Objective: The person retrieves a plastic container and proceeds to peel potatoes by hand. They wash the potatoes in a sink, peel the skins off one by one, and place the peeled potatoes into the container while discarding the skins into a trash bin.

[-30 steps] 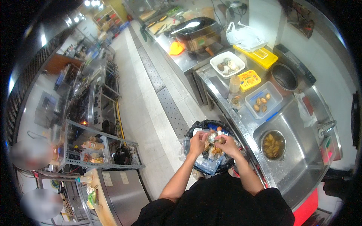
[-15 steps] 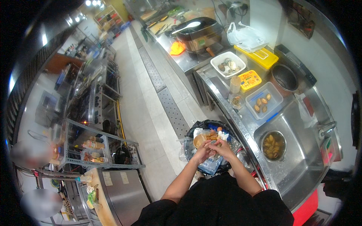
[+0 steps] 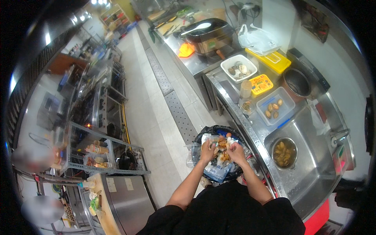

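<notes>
Both my hands are over a waste bin lined with a black bag (image 3: pixel 212 129). My left hand (image 3: pixel 207 152) is on the bin's left side, its fingers apart. A small pale spot shows by its fingertips, too small to name. My right hand (image 3: pixel 237 153) is a little to the right, with the fingers drawn together; what they hold, if anything, is hidden. Below and between the hands lie brownish food scraps (image 3: pixel 224 156), crumpled white wrapping and a blue-and-white plastic packet (image 3: pixel 216 171).
Right of the bin, a steel sink (image 3: pixel 313 156) holds a metal bowl (image 3: pixel 295 147) of shellfish in liquid. Behind it stand a clear tub (image 3: pixel 288 96) with several shellfish, a yellow tub (image 3: pixel 261 85), a white tub (image 3: pixel 225 65) with shells, and a dark pot (image 3: pixel 296 82).
My hands were together over the middle of the bin; they have moved apart, left hand leftward and right hand slightly rightward. More of the food scraps between them now shows.
</notes>
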Demonstrator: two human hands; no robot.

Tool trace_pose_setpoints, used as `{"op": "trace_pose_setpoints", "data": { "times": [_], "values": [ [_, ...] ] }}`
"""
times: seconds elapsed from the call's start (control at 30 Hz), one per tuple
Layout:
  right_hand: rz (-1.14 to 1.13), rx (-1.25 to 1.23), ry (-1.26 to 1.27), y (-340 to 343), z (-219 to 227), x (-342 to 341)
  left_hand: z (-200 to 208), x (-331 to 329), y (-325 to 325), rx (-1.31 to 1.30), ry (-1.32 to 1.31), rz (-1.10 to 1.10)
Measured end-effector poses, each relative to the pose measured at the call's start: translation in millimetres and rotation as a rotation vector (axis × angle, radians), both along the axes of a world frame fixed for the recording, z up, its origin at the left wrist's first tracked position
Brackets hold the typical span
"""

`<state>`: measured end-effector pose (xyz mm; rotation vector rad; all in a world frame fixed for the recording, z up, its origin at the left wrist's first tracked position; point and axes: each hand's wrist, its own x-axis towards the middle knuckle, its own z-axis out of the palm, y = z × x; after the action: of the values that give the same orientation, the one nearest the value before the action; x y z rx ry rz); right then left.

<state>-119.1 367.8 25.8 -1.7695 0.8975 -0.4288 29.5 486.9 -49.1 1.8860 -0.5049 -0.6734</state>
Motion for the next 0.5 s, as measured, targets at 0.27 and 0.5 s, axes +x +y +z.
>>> {"op": "trace_pose_setpoints", "data": {
  "times": [0.27, 0.5],
  "values": [
    [0.051, -0.068, -0.056, 9.9, 12.8, 5.9, 44.7, -33.0, -5.6, -0.235, 1.167, -0.163],
    [0.1, -0.332, -0.084, 6.7, 21.9, 7.3, 73.5, -24.9, -12.2, -0.221, 1.061, 0.013]
  ]
}}
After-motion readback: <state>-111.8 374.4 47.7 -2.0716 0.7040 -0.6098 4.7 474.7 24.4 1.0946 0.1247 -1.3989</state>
